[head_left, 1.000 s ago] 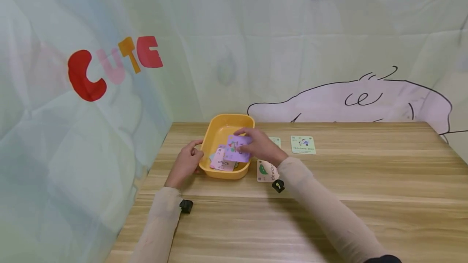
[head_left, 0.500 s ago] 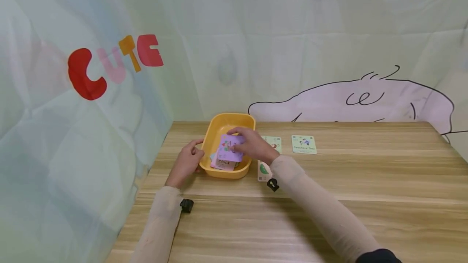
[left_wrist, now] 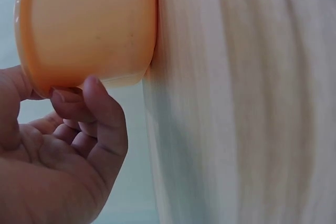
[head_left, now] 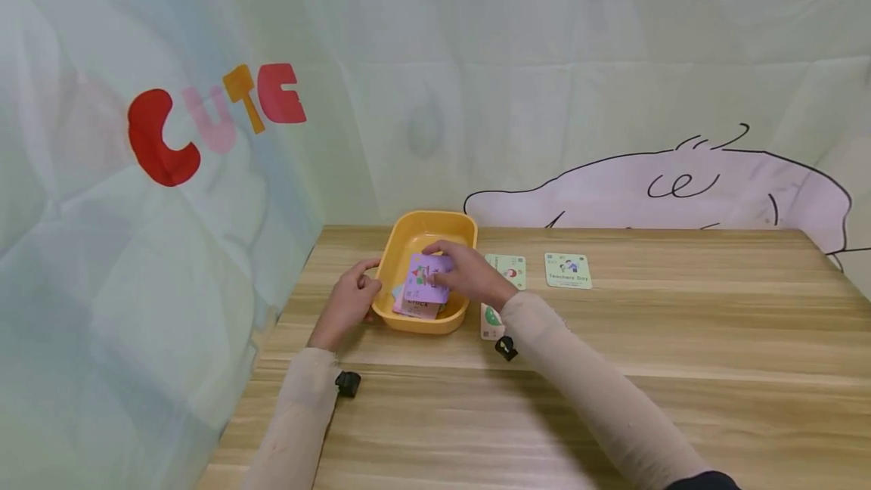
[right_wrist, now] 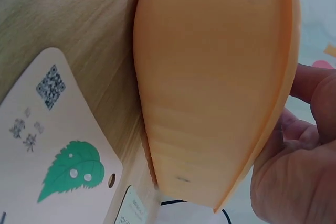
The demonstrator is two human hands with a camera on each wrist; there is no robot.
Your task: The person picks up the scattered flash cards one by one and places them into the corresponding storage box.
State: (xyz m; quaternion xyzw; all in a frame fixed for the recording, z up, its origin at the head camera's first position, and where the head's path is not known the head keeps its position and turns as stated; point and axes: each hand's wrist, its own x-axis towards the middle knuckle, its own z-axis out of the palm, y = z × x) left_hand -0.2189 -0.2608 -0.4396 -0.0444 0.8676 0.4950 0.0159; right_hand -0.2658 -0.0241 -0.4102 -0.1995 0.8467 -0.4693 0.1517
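A yellow basket (head_left: 429,324) stands on the wooden table with several cards inside, among them a pink "chick" card (head_left: 418,309). My left hand (head_left: 348,301) grips its left rim, thumb and fingers around the edge; the left wrist view shows the hand (left_wrist: 68,145) at the basket's rim (left_wrist: 31,72). My right hand (head_left: 472,272) pinches a purple card (head_left: 423,287) above the other cards in the basket. In the right wrist view the basket's outer wall (right_wrist: 210,77) hides the card and the fingertips of the right hand (right_wrist: 304,156).
Right of the basket lie a green card (head_left: 515,271) and a card with a green leaf (head_left: 491,322), partly under the right wrist. A "Teachers Day" card (head_left: 568,271) lies farther right. A printed curtain (head_left: 408,97) hangs behind the table (head_left: 680,324).
My right hand has moved slightly left and carried the purple card farther over the basket, now covering more of the chick card. My left hand has kept its hold on the rim.
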